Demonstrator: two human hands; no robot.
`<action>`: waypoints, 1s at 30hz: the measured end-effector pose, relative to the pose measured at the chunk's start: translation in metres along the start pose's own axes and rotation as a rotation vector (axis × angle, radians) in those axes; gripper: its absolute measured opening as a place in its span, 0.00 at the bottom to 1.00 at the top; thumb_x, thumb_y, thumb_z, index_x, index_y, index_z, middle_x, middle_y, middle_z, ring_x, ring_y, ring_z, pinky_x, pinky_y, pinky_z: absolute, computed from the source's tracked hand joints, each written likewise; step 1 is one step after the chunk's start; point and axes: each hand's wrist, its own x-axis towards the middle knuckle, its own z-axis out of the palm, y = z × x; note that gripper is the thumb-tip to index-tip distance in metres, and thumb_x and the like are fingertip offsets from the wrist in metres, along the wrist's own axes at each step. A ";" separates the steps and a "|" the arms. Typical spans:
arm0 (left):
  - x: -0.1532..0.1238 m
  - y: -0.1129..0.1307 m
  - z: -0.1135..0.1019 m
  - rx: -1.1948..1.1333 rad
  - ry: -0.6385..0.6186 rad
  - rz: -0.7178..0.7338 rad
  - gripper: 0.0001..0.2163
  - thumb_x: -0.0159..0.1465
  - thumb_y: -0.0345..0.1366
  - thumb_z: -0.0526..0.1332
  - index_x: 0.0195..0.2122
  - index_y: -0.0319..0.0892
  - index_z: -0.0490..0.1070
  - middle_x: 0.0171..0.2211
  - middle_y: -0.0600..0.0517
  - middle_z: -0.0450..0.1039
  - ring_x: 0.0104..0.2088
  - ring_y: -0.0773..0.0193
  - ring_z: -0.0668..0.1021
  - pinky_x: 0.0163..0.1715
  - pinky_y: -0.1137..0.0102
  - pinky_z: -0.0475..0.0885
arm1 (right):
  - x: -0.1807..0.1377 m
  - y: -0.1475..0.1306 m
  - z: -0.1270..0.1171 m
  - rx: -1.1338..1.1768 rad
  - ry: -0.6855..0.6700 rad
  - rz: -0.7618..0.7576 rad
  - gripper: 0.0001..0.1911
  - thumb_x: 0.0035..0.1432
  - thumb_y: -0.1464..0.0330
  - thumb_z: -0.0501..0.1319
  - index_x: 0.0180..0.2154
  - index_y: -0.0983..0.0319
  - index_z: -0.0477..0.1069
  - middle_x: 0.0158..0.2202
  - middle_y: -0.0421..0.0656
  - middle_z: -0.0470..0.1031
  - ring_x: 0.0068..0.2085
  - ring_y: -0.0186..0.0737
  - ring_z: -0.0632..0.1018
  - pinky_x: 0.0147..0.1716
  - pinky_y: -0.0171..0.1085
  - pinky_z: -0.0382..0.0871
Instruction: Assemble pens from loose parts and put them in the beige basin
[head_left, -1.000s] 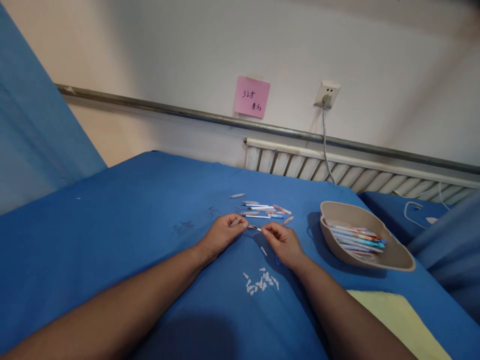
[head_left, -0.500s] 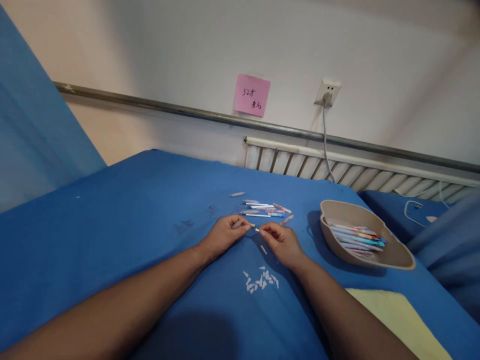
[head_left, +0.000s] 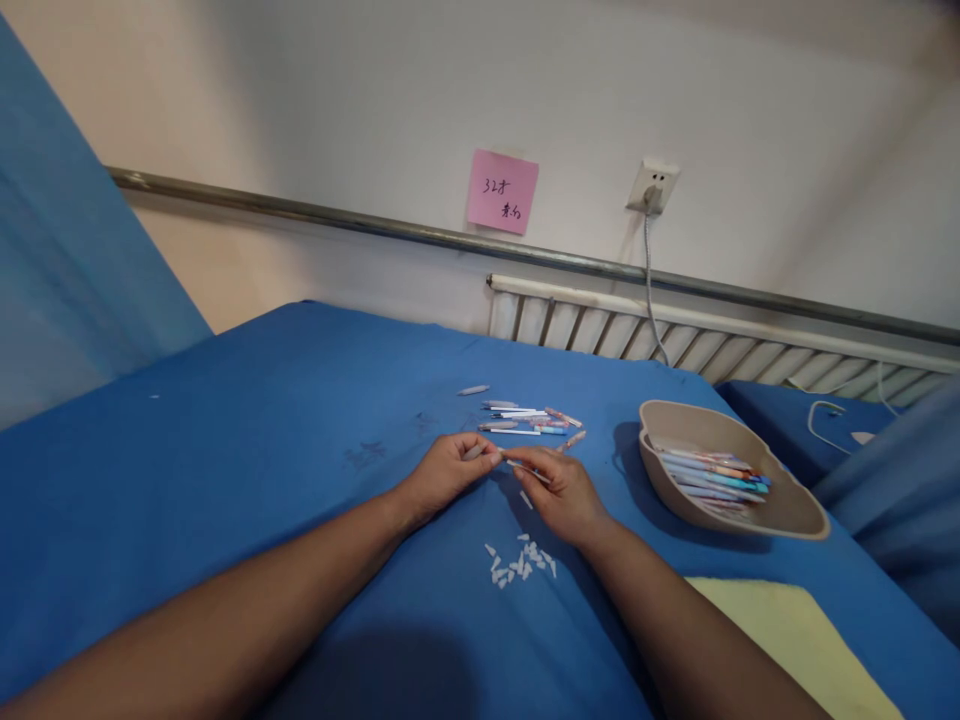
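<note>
My left hand (head_left: 455, 467) is closed around a grey pen barrel (head_left: 473, 452), most of it hidden by the fingers. Close beside it, my right hand (head_left: 562, 490) pinches a slim white pen refill (head_left: 528, 469) between thumb and fingers. The refill's left end points at the left fingertips; whether it touches the barrel I cannot tell. Just beyond both hands lies a loose group of pens and white refills (head_left: 517, 412). One small white piece (head_left: 526, 499) is under the right hand. Nearer to me is a pile of small white cone-shaped tips (head_left: 525, 562).
A beige basket (head_left: 795, 510) with several pens stands to the right on the blue cloth (head_left: 285, 420). A yellow cloth (head_left: 787, 630) lies in front of it. Behind are a white radiator (head_left: 600, 325), a metal rail (head_left: 337, 220) and a plugged-in cable (head_left: 651, 280).
My right fingers have moved from pinching a short white end near the left hand to holding a longer white refill lengthwise. The left hand has hardly moved.
</note>
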 end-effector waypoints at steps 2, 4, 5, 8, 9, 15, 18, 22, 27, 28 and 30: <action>0.000 0.002 0.000 0.000 -0.010 -0.007 0.16 0.50 0.48 0.64 0.28 0.39 0.69 0.16 0.62 0.56 0.17 0.74 0.56 0.18 0.77 0.51 | 0.000 0.000 0.000 -0.028 0.000 -0.009 0.16 0.58 0.71 0.54 0.45 0.53 0.73 0.40 0.42 0.76 0.40 0.40 0.75 0.41 0.38 0.66; 0.000 0.004 -0.001 -0.013 -0.026 -0.010 0.16 0.50 0.46 0.64 0.30 0.38 0.68 0.17 0.61 0.57 0.17 0.74 0.57 0.18 0.77 0.50 | 0.001 0.001 0.000 -0.042 0.020 -0.003 0.16 0.58 0.71 0.54 0.45 0.54 0.73 0.39 0.42 0.77 0.39 0.39 0.76 0.41 0.38 0.67; 0.000 0.005 -0.002 -0.027 -0.035 -0.008 0.16 0.51 0.45 0.64 0.33 0.38 0.68 0.18 0.61 0.58 0.17 0.74 0.57 0.17 0.77 0.50 | 0.001 0.002 0.000 -0.040 0.035 -0.003 0.15 0.58 0.70 0.54 0.45 0.54 0.73 0.39 0.42 0.77 0.39 0.39 0.76 0.41 0.37 0.68; 0.000 0.005 -0.003 -0.116 -0.068 0.000 0.15 0.54 0.42 0.60 0.40 0.40 0.65 0.19 0.61 0.58 0.16 0.74 0.58 0.16 0.77 0.51 | 0.002 0.007 0.001 -0.010 0.076 0.004 0.14 0.58 0.69 0.54 0.44 0.55 0.73 0.40 0.41 0.77 0.40 0.39 0.76 0.41 0.37 0.68; 0.000 0.005 -0.004 -0.145 -0.080 0.001 0.13 0.55 0.41 0.58 0.40 0.41 0.64 0.20 0.61 0.58 0.16 0.74 0.57 0.16 0.77 0.51 | 0.002 0.008 0.002 0.005 0.088 0.013 0.14 0.58 0.69 0.54 0.44 0.55 0.73 0.40 0.41 0.77 0.40 0.39 0.76 0.40 0.37 0.68; 0.002 -0.005 -0.002 -0.111 -0.099 0.074 0.11 0.58 0.41 0.58 0.38 0.40 0.64 0.26 0.57 0.65 0.20 0.73 0.63 0.20 0.77 0.57 | 0.004 0.017 0.002 0.097 0.126 0.083 0.12 0.57 0.67 0.56 0.42 0.57 0.74 0.36 0.40 0.77 0.32 0.36 0.75 0.32 0.34 0.68; 0.004 -0.007 -0.001 -0.062 -0.061 0.119 0.12 0.58 0.41 0.60 0.39 0.40 0.67 0.32 0.54 0.70 0.28 0.70 0.69 0.29 0.75 0.64 | 0.004 0.020 0.001 0.103 0.121 0.077 0.12 0.57 0.67 0.56 0.42 0.56 0.74 0.36 0.40 0.77 0.32 0.36 0.75 0.32 0.34 0.68; 0.005 -0.007 -0.004 0.042 -0.051 0.188 0.10 0.58 0.37 0.60 0.39 0.40 0.71 0.37 0.52 0.73 0.39 0.63 0.73 0.43 0.68 0.66 | 0.004 0.020 -0.001 0.077 0.083 0.076 0.13 0.57 0.68 0.56 0.42 0.56 0.74 0.37 0.40 0.77 0.35 0.37 0.75 0.35 0.35 0.67; 0.007 -0.007 -0.009 0.250 -0.032 0.263 0.09 0.60 0.34 0.57 0.40 0.41 0.72 0.38 0.51 0.74 0.42 0.60 0.74 0.47 0.64 0.66 | 0.004 0.020 -0.002 0.063 0.052 0.075 0.12 0.57 0.68 0.56 0.42 0.56 0.74 0.38 0.41 0.77 0.35 0.38 0.75 0.36 0.36 0.67; 0.007 -0.007 -0.010 0.297 -0.025 0.290 0.09 0.60 0.34 0.57 0.41 0.41 0.72 0.39 0.51 0.74 0.43 0.60 0.73 0.47 0.64 0.66 | 0.004 0.020 -0.002 0.059 0.050 0.070 0.12 0.57 0.68 0.56 0.42 0.56 0.74 0.38 0.41 0.77 0.36 0.38 0.75 0.36 0.36 0.67; 0.007 -0.007 -0.011 0.387 -0.025 0.344 0.10 0.61 0.33 0.56 0.41 0.42 0.72 0.40 0.50 0.74 0.44 0.60 0.73 0.48 0.64 0.65 | 0.004 0.020 -0.002 0.050 0.050 0.066 0.12 0.57 0.68 0.56 0.42 0.56 0.74 0.38 0.41 0.77 0.36 0.38 0.75 0.37 0.36 0.67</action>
